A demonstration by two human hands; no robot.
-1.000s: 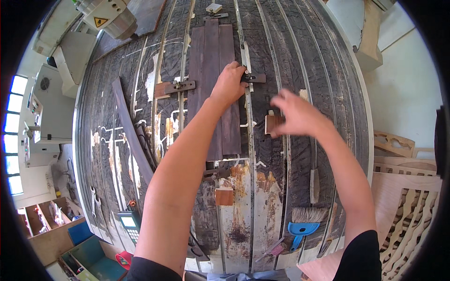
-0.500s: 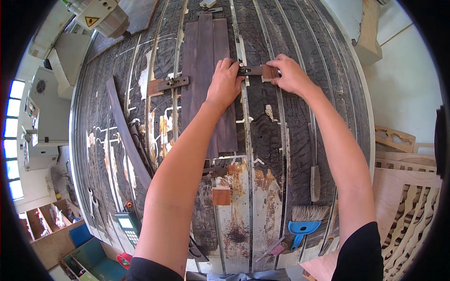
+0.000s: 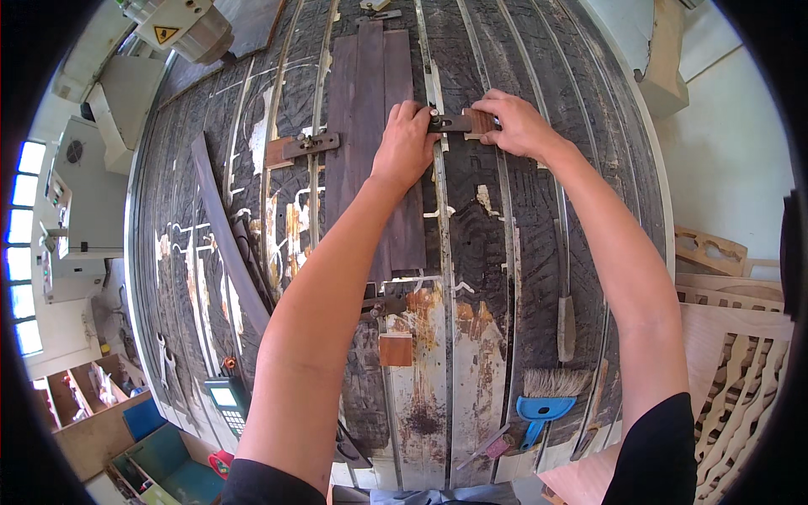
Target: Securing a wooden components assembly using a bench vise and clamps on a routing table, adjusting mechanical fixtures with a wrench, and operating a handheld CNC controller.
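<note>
Dark wooden boards (image 3: 352, 143) lie side by side, lengthwise on the slotted machine bed (image 3: 480, 278). At their right edge is a metal clamp plate (image 3: 453, 124) with a bolt. My left hand (image 3: 404, 145) rests on the boards, its fingers closed around the plate's left end. A small reddish-brown wood block (image 3: 480, 124) sits at the plate's right end, and my right hand (image 3: 515, 126) grips it between thumb and fingers. On the boards' left side, another clamp plate (image 3: 311, 145) lies over a second wood block (image 3: 278, 153).
A spindle head (image 3: 198, 38) hangs at the far left. A curved dark strip (image 3: 223, 227), wrenches (image 3: 166, 362) and a handheld controller (image 3: 227, 400) lie on the left. Near me are another block (image 3: 396, 350), a long-handled tool (image 3: 565, 328) and a blue brush (image 3: 543, 408).
My right hand has shifted slightly left with the wood block, which now sits a little further toward the clamp plate. My left hand stays at the plate.
</note>
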